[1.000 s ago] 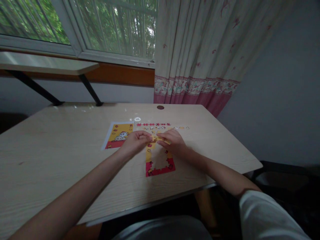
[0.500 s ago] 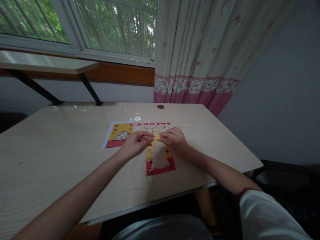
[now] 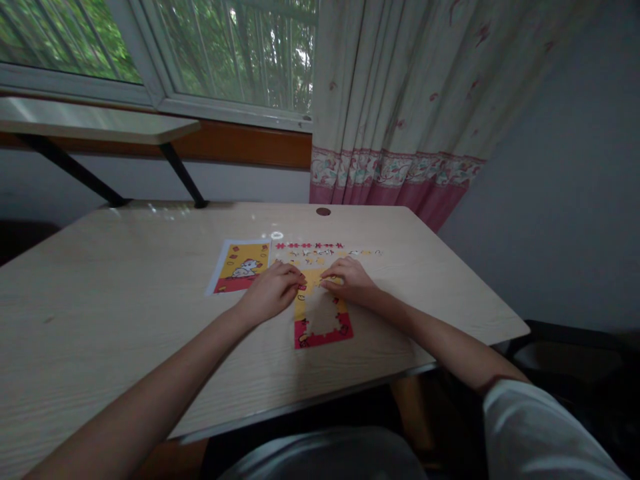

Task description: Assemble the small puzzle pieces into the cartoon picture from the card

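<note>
Your left hand (image 3: 273,291) and right hand (image 3: 353,280) flank the far end of the puzzle frame (image 3: 325,339) — both about equally near — its long axis running toward you. Whether the curled fingers pinch anything, I can't tell at this size.

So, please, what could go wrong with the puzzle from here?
The puzzle border has an open middle, so pressure from the left hand or right hand might push it apart. Reaching forward could scatter the loose red pieces lined up beyond. The left hand might nudge the picture sheet beside it.
</note>
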A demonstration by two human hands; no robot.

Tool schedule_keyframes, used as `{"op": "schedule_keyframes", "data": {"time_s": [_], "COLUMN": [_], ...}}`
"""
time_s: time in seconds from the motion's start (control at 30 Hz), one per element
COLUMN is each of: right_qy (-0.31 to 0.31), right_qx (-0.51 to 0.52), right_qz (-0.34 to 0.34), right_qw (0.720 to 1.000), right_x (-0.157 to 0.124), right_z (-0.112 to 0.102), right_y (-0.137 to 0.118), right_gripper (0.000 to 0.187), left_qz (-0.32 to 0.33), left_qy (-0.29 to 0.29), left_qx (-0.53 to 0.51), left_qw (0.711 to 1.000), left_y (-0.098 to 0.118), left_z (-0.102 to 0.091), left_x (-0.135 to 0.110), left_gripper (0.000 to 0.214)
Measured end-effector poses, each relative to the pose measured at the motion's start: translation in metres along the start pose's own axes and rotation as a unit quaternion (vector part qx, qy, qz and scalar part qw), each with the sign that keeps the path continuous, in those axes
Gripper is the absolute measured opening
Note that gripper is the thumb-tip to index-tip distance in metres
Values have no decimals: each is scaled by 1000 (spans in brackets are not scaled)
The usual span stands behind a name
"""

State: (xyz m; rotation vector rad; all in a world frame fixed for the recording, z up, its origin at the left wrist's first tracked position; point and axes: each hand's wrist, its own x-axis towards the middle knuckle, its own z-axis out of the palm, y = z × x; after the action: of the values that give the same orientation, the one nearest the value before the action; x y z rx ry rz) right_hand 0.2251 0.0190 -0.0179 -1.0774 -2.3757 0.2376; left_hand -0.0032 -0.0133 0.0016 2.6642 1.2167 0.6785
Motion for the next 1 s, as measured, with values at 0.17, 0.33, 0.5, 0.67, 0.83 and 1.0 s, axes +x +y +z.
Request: {"op": "schedule_keyframes", "data": {"time_s": [0.17,0.33,0.5,0.67,0.83,1.0], "right_qy": [-15,-19,-18,-18,-33,-46], "right_qx": [-10,-14,-17,-24,-34,-25], "right_qz": [5,3,-1,-12,-42,-48], "right_qw": [1000,1000,1000,999,998,997], "right_x": [-2,-2,-3,-3,-3,-2], "right_z": [0,-2,-3,-3,-7,-8], "right_y": [0,0,-1,-5,-7,-6], "right_gripper": [19,21,23,18,16,16], "left_qz": [0,13,25,25,19,34], "left_qy": [-7,-10,-28,-37,-46,-46], "left_qx": [6,22,46,59,72,83], "left_qw": [1000,1000,998,997,996,995], "left_y": [1,4,10,11,13,16], "left_z": [0,4,5,5,5,4], "left_x": [-1,-1,0,0,1,1], "left_gripper": [27,29,33,34,34,33]}}
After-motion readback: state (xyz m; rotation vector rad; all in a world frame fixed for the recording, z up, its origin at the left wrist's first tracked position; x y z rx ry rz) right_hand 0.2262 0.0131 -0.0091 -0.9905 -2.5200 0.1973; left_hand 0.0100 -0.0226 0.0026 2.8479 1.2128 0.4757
